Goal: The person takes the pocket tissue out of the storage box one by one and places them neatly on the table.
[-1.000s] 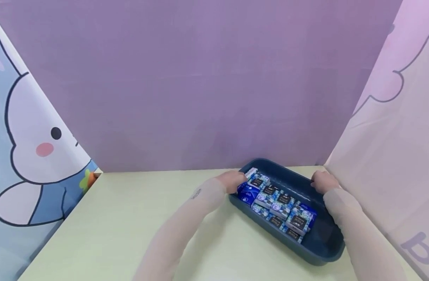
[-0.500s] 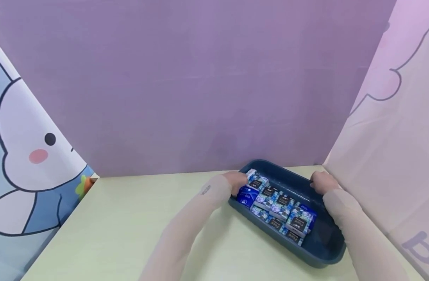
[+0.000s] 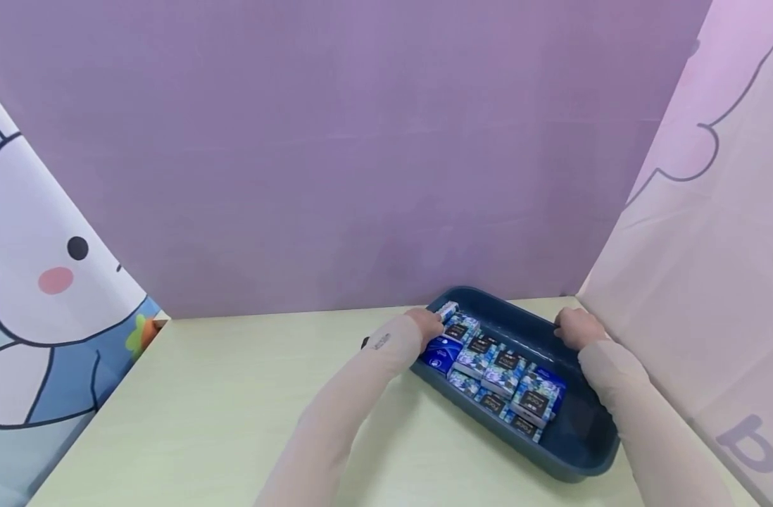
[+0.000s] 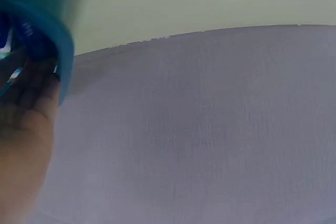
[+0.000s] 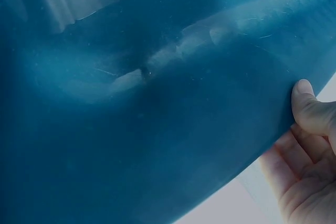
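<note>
A dark blue plastic basin [image 3: 583, 429] sits at an angle on the right side of the table. Floral blue tissue packs [image 3: 505, 372] with dark labels lie in it in rows, several of them, along with plain blue packs [image 3: 441, 354]. My left hand [image 3: 426, 324] reaches over the left end of the basin and pinches a small tissue pack [image 3: 448, 311] at its fingertips. In the left wrist view the basin wall partly hides the left fingers. My right hand [image 5: 310, 145] grips the far right rim, thumb on the inside and fingers underneath outside.
A pale green tabletop [image 3: 234, 408] stretches to the left of the basin. Behind it rises a purple backdrop [image 3: 361, 155], close to the basin's far corner. Printed side panels [image 3: 709, 303] stand at left and right, the right one near my right arm.
The small pack at my left fingertips has tilted from steep to flatter, and my left wrist has turned slightly. The right hand keeps its grip on the rim. The view has shifted a little.
</note>
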A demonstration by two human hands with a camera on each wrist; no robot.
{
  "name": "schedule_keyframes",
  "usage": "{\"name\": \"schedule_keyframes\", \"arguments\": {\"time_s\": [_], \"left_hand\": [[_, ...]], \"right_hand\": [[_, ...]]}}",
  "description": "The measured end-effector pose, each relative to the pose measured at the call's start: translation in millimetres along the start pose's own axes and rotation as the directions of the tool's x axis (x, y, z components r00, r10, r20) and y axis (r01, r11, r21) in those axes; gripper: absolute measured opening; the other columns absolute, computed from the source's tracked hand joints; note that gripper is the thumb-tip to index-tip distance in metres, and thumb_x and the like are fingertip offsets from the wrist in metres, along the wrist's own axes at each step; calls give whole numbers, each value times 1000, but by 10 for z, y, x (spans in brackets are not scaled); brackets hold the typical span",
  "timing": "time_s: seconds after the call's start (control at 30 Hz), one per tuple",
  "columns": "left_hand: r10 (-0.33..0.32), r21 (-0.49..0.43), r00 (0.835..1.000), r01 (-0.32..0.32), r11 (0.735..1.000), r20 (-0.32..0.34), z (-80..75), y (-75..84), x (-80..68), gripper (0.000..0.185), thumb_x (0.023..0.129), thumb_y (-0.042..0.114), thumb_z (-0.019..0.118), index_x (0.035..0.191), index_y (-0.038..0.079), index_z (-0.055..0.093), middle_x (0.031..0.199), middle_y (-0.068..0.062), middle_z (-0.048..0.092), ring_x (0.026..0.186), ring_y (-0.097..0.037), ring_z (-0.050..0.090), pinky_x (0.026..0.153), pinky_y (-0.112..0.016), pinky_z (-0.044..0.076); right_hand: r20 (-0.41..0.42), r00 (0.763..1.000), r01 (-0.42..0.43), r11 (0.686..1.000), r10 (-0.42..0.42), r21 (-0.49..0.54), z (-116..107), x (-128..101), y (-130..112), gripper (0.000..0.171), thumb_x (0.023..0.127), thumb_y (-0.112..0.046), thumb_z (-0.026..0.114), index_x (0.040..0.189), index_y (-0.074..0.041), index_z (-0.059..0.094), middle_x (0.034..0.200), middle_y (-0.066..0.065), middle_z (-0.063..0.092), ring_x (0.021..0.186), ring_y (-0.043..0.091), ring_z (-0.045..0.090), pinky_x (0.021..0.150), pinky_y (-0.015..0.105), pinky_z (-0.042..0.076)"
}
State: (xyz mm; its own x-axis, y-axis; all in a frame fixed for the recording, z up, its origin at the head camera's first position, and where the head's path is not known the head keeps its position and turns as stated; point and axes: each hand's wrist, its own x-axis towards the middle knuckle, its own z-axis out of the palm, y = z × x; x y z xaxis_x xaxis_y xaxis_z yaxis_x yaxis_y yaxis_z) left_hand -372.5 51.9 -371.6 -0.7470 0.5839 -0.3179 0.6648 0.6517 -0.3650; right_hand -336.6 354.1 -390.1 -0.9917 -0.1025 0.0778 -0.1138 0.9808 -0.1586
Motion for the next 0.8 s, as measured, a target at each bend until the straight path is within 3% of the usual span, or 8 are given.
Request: {"name": "schedule_keyframes", "arguments": {"time_s": [0.17, 0.33, 0.53, 0.8], "left_hand": [[-6, -8, 1000, 6, 1000, -9, 75, 26, 64, 28, 90, 19, 54, 117, 18, 57, 121, 1, 58, 102, -14, 56, 91, -26, 46], [24, 133, 1000, -24, 991, 4, 109, 19, 90, 30, 87, 22, 61, 117, 23, 58, 120, 3, 58, 104, -14, 56, 91, -27, 47], [51, 187, 998, -55, 981, 25, 121, -2, 43, 41, 83, 24, 67, 122, 25, 55, 124, 3, 55, 107, -15, 54, 94, -28, 45], [52, 176, 997, -41, 983, -58, 32, -109, -104, 42, 77, 28, 73, 117, 22, 60, 118, 2, 57, 101, -13, 57, 88, -26, 49]], "right_hand": [[-2, 1000, -1, 1000, 1, 9, 6, -22, -5, 8, 79, -1, 61, 79, 2, 68, 75, 17, 66, 63, 26, 59, 59, 44, 49], [-13, 1000, 11, 1000, -11, 10, -1, -13, -44, 9, 80, -1, 60, 76, 1, 69, 72, 15, 66, 61, 24, 58, 58, 43, 48], [-14, 1000, 25, 1000, -25, 8, 10, -13, -68, 8, 79, -1, 61, 75, 1, 68, 71, 15, 65, 61, 25, 57, 58, 43, 48], [-26, 1000, 13, 1000, -13, 4, 38, 39, -81, 9, 79, -1, 61, 76, 2, 68, 73, 17, 65, 64, 29, 59, 60, 45, 48]]}}
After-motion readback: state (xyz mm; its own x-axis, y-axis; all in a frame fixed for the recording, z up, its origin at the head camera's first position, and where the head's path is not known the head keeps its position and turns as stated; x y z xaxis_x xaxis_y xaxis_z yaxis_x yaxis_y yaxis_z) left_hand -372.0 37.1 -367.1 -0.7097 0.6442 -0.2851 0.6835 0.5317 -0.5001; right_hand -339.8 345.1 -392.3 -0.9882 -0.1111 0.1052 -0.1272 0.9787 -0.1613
